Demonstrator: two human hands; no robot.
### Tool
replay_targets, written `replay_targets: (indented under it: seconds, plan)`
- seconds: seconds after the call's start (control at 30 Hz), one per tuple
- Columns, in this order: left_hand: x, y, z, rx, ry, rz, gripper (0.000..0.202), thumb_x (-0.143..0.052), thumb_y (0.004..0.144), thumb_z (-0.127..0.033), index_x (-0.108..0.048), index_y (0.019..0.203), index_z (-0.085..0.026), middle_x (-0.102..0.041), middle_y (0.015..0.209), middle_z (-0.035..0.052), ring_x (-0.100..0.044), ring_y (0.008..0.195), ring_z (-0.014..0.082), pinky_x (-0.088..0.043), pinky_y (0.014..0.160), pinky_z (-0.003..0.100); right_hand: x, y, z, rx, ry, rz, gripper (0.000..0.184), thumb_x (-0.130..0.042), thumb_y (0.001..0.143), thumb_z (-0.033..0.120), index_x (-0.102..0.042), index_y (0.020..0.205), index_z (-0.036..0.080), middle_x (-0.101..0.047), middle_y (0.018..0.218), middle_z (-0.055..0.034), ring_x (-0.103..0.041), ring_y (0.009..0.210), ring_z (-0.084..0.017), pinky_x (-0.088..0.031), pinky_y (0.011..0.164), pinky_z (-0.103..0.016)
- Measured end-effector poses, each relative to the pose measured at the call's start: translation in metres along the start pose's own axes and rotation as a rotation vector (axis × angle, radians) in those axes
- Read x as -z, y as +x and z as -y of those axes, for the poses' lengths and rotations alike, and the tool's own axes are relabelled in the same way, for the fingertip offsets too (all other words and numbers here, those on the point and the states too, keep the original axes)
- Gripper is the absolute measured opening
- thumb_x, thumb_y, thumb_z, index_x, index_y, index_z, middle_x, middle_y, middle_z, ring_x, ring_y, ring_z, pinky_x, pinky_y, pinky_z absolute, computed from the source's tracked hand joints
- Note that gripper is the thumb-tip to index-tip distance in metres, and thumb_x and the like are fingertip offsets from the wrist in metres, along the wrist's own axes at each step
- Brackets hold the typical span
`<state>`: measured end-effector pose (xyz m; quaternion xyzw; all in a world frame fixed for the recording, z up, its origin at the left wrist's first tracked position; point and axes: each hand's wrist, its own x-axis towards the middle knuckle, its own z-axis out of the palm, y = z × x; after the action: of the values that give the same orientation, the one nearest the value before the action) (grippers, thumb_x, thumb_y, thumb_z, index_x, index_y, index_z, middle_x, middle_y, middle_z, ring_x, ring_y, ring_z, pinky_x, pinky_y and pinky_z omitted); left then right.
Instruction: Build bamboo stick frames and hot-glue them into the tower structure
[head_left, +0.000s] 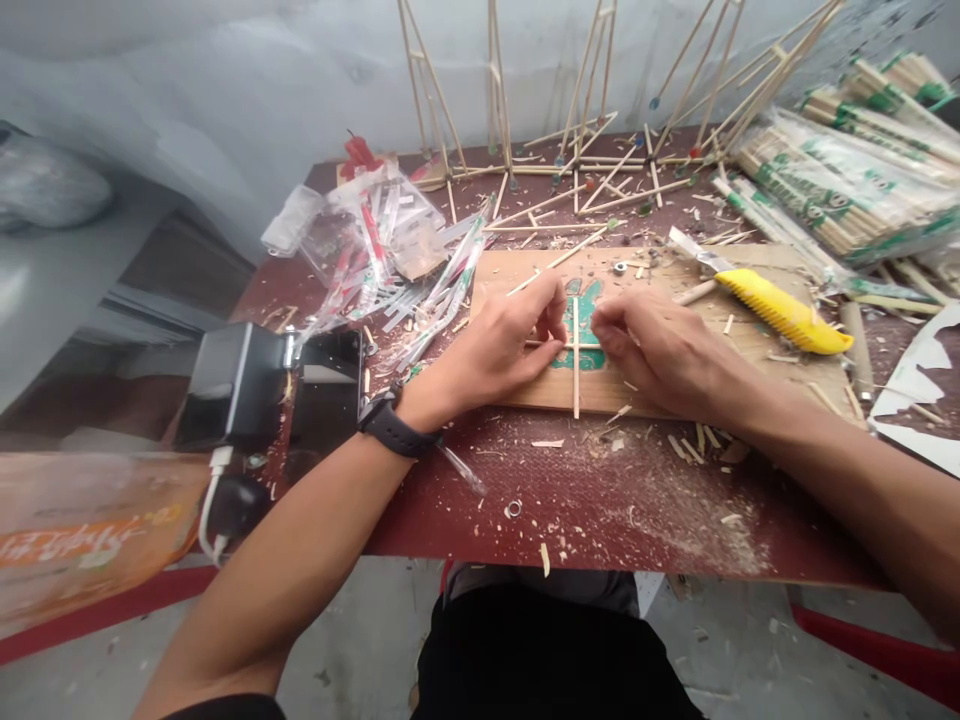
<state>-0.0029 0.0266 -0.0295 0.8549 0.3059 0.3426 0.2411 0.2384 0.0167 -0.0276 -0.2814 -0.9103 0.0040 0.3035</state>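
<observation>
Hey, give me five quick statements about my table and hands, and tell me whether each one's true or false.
1. Two sticks cross between the left hand and the right hand. True.
2. The right hand grips the knife. False: the knife lies apart from both hands, off to the right.
3. There is a watch on the left wrist. True.
4. The packs lie on the left side of the table. False: the packs are on the far right side.
5. The board under the sticks bears a green patch. True.
</observation>
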Motion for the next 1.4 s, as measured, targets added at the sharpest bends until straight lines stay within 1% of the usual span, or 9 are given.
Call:
replay_targets:
  seconds: [0.23, 0.4, 0.53, 0.73, 0.83, 1.0, 1.13, 1.27, 1.4]
  plan:
    - [0.002, 0.0, -0.002, 0.035, -0.02, 0.023, 0.018, -0.06, 0.091, -0.006, -0.051, 0.099, -0.019, -0.072, 0.092, 0.0022, -0.071, 0.082, 0.0117, -0.061, 0.072, 0.024, 0.014, -0.002, 0.003, -0.089, 0.011, -0.158, 0.009, -0.052, 0.111, 0.02, -0.059, 0.105, 0.023, -0.072, 0.088, -0.0043, -0.067, 0.076, -0.019, -0.05, 0.07, -0.032]
    - [0.006, 0.001, 0.0, 0.046, -0.022, 0.038, 0.015, -0.06, 0.093, -0.011, -0.05, 0.099, -0.02, -0.075, 0.093, 0.0024, -0.071, 0.08, 0.0106, -0.062, 0.071, 0.024, 0.019, -0.006, -0.006, -0.121, 0.012, -0.124, 0.017, -0.052, 0.11, 0.022, -0.068, 0.115, 0.025, -0.079, 0.103, -0.0058, -0.075, 0.089, -0.021, -0.056, 0.081, -0.037]
    - [0.008, 0.0, 0.004, 0.014, -0.004, 0.025, 0.016, -0.062, 0.092, -0.012, -0.049, 0.1, -0.02, -0.075, 0.093, 0.0009, -0.068, 0.075, 0.0087, -0.06, 0.068, 0.022, 0.021, -0.008, -0.011, -0.086, 0.048, -0.134, 0.023, -0.058, 0.103, 0.016, -0.072, 0.118, 0.025, -0.081, 0.105, -0.0063, -0.076, 0.089, -0.022, -0.058, 0.081, -0.038]
    - [0.009, 0.0, 0.003, 0.021, -0.016, 0.044, 0.015, -0.06, 0.094, -0.014, -0.048, 0.1, -0.02, -0.073, 0.092, 0.0019, -0.069, 0.078, 0.0096, -0.06, 0.067, 0.022, 0.03, -0.006, -0.014, -0.174, 0.081, -0.192, 0.033, -0.068, 0.088, 0.009, -0.072, 0.114, 0.029, -0.07, 0.077, 0.0028, -0.065, 0.066, -0.016, -0.056, 0.068, -0.034]
    - [0.009, 0.0, 0.002, 0.019, -0.019, 0.042, 0.014, -0.06, 0.094, -0.015, -0.048, 0.1, -0.02, -0.072, 0.091, 0.0017, -0.068, 0.078, 0.0098, -0.06, 0.069, 0.023, 0.031, -0.005, -0.017, -0.243, 0.116, -0.23, 0.031, -0.073, 0.084, 0.01, -0.071, 0.109, 0.029, -0.064, 0.074, 0.0036, -0.061, 0.064, -0.016, -0.054, 0.063, -0.033]
    - [0.009, 0.0, 0.001, -0.005, 0.015, 0.022, 0.012, -0.06, 0.095, -0.015, -0.05, 0.1, -0.02, -0.073, 0.092, 0.0019, -0.067, 0.077, 0.0094, -0.059, 0.068, 0.023, 0.024, -0.006, -0.02, -0.345, 0.219, -0.29, 0.016, -0.077, 0.09, 0.021, -0.072, 0.104, 0.026, -0.061, 0.072, 0.0028, -0.056, 0.062, -0.015, -0.051, 0.06, -0.033]
    - [0.01, 0.0, 0.0, 0.002, 0.025, 0.013, 0.015, -0.062, 0.095, -0.015, -0.05, 0.101, -0.02, -0.074, 0.092, 0.0009, -0.068, 0.076, 0.009, -0.058, 0.066, 0.021, 0.021, -0.006, -0.02, -0.368, 0.269, -0.269, 0.005, -0.075, 0.097, 0.03, -0.074, 0.097, 0.025, -0.067, 0.074, 0.0006, -0.06, 0.064, -0.015, -0.05, 0.061, -0.033]
    - [0.009, -0.001, -0.001, -0.013, 0.02, -0.007, 0.015, -0.061, 0.095, -0.013, -0.05, 0.1, -0.02, -0.074, 0.091, 0.0007, -0.069, 0.077, 0.0088, -0.058, 0.066, 0.02, 0.021, -0.006, -0.017, -0.379, 0.342, -0.22, 0.019, -0.071, 0.103, 0.038, -0.072, 0.091, 0.024, -0.074, 0.083, -0.0026, -0.065, 0.069, -0.016, -0.054, 0.063, -0.033]
    - [0.01, 0.0, 0.0, -0.014, 0.035, 0.0, 0.013, -0.061, 0.095, -0.014, -0.051, 0.1, -0.02, -0.074, 0.091, 0.0012, -0.069, 0.077, 0.0099, -0.057, 0.065, 0.022, 0.02, -0.007, -0.015, -0.392, 0.374, -0.205, 0.023, -0.068, 0.105, 0.045, -0.076, 0.097, 0.025, -0.074, 0.084, -0.0029, -0.063, 0.069, -0.016, -0.053, 0.06, -0.031]
